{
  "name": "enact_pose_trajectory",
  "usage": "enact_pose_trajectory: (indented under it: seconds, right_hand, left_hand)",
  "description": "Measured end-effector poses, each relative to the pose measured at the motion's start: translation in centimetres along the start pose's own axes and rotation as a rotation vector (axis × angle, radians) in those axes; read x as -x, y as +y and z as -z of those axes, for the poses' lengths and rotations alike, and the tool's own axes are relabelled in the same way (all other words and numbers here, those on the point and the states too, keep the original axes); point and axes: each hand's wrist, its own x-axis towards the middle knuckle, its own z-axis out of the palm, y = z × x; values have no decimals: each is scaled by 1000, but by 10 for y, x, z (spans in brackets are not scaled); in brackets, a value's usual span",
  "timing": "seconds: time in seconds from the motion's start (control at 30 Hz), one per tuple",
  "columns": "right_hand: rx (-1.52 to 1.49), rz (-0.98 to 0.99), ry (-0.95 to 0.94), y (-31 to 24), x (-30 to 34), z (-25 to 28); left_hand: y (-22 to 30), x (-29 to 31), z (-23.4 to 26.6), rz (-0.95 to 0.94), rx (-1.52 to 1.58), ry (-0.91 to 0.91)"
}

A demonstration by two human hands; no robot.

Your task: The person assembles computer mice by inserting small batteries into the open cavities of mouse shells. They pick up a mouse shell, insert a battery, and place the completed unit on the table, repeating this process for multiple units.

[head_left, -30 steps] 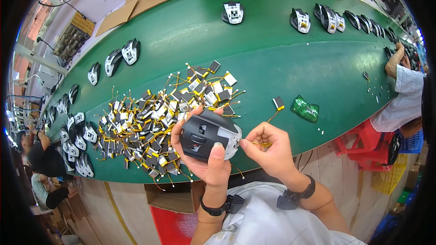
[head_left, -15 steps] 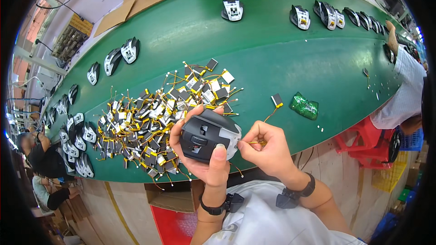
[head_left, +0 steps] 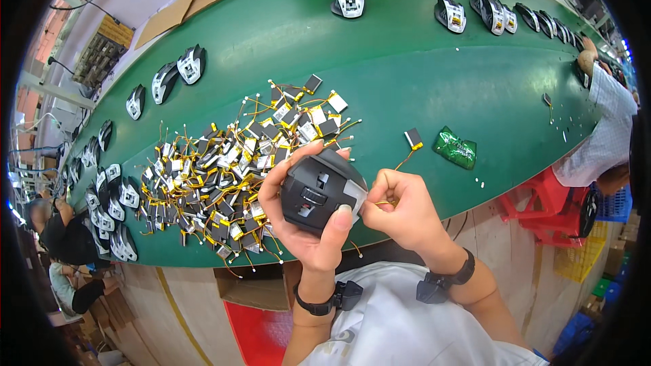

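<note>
My left hand is closed around a black computer mouse with a scroll wheel and a pale end piece, the thumb pressing near that end. Against the pale end, my right hand pinches a thin yellow battery wire. This wire runs out past the hand to a flat grey battery with a yellow edge, lying on the green table. My fingers hide the wire's tip and where it meets the mouse. A heap of similar batteries with wires lies left of and behind the mouse.
A green packet lies right of the single battery. Partly built mice stand along the far side, including one white-and-black mouse, and cluster at the left end. A co-worker's sleeve reaches in at right. A cardboard box sits below the table edge.
The mouse has turned a little in my left hand, so less of its pale end shows. My right hand keeps its pinch at that end. The whole view has shifted slightly.
</note>
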Motion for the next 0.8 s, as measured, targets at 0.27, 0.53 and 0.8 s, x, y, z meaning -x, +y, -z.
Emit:
enact_pose_trajectory:
  seconds: [0.27,0.53,0.8]
  right_hand:
    - [-72,51,65,1,5,-5]
    - [-109,-140,-256,0,7,4]
    - [-115,-132,-225,1,8,3]
  left_hand:
    - [4,-3,0,90,106,93]
    - [8,-6,2,158,210,99]
    - [8,-3,4,156,168,15]
